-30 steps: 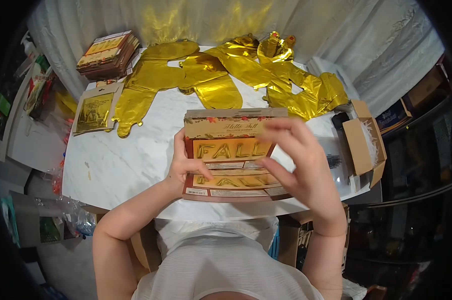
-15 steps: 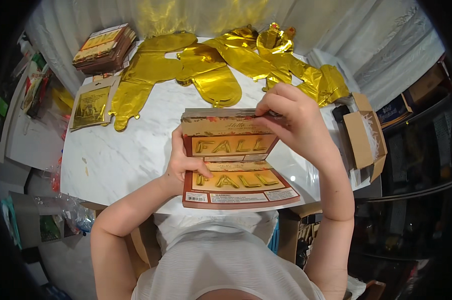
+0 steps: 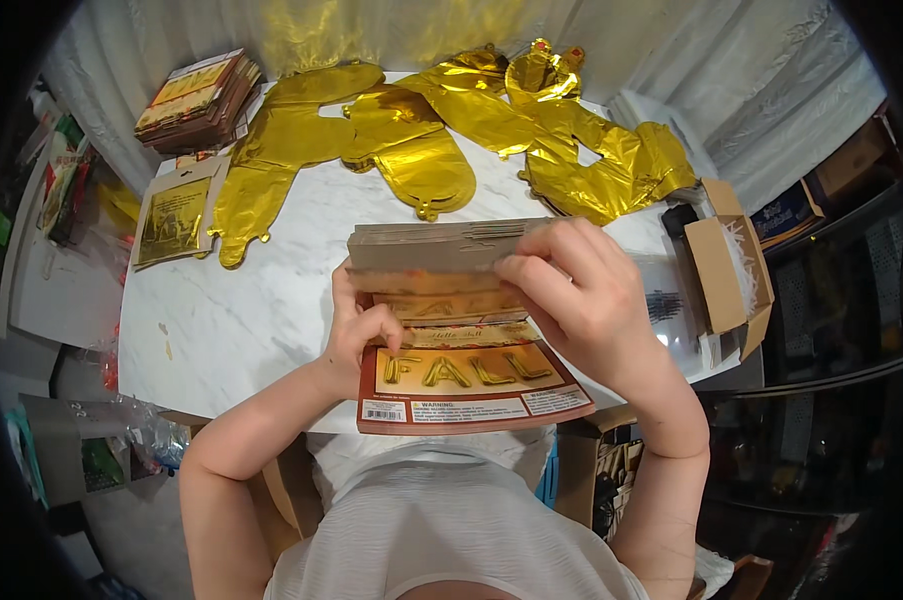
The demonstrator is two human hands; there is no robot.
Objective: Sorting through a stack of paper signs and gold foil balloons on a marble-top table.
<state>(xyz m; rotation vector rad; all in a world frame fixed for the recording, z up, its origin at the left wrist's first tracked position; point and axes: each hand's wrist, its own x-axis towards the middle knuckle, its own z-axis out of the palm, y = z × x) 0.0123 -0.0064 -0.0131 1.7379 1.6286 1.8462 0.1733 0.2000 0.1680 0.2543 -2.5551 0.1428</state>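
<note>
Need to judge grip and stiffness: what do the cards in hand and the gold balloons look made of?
Stack of header cards: seemingly thin printed cardboard, semi-glossy face, grey-brown raw backs, flexing under the right hand. Gold balloons: likely metallised foil film, mirror-shiny, crinkled, flat.

Gold foil balloons [image 3: 411, 150], another card stack [image 3: 196, 100] and perhaps a cardboard box [image 3: 726, 260] on the marble table [image 3: 241, 320].

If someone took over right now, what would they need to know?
Left hand: grips the left edge of the card stack.
Right hand: fingers on the top edge of the stack, tipping the upper cards up.
Stack: held over the near edge of the marble table, bottom card lying flat toward the person.
Also there: gold foil balloons at the far side, another pile of cards far left, one flat pack, open box right.
Done and left: cannot tell.
</note>
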